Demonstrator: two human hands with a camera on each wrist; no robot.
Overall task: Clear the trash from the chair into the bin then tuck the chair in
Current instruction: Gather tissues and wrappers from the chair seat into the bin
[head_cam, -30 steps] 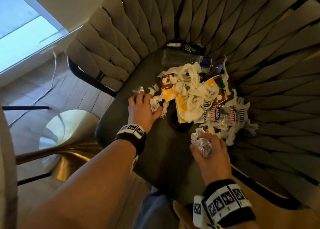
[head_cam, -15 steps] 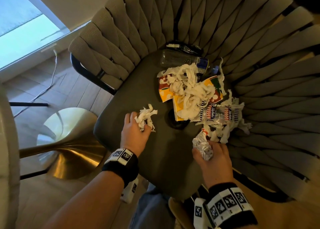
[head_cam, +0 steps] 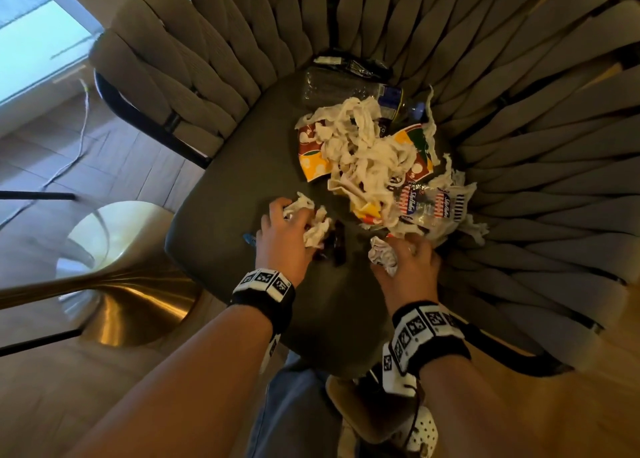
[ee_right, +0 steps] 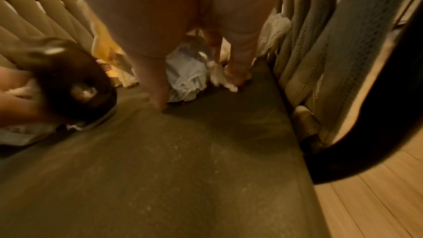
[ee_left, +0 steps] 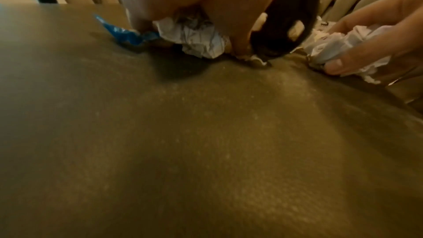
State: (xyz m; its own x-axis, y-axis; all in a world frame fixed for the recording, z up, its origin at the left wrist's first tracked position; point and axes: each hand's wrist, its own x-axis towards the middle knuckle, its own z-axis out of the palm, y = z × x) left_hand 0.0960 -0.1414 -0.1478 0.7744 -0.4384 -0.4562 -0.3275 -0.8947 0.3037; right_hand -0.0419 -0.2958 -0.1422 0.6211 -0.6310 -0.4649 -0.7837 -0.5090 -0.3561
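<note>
The chair's dark seat (head_cam: 214, 222) holds a trash pile (head_cam: 367, 156) of white tissue shreds, a yellow-and-red wrapper, a striped plastic wrapper (head_cam: 429, 204) and a clear plastic bottle (head_cam: 332, 87). My left hand (head_cam: 294, 222) grips a wad of white tissue (head_cam: 313, 225) at the pile's near-left edge. The same wad (ee_left: 194, 39) shows under the palm in the left wrist view, beside a blue wrapper scrap (ee_left: 123, 33). My right hand (head_cam: 405, 249) holds a crumpled paper ball (head_cam: 382, 255) (ee_right: 185, 79) against the seat. A dark glossy round object (head_cam: 337, 246) lies between the hands. No bin is in view.
The woven strap backrest (head_cam: 519, 146) curves round the far and right sides of the seat. A brass table base (head_cam: 121, 305) stands on the wooden floor at the left, with a thin cable (head_cam: 79, 139) behind it. My leg and a shoe (head_cam: 419, 430) are below the seat's front edge.
Both hands have moved forward toward the pile. The left hand carried its tissue wad rightward up to the dark object. The right hand still grips the paper ball.
</note>
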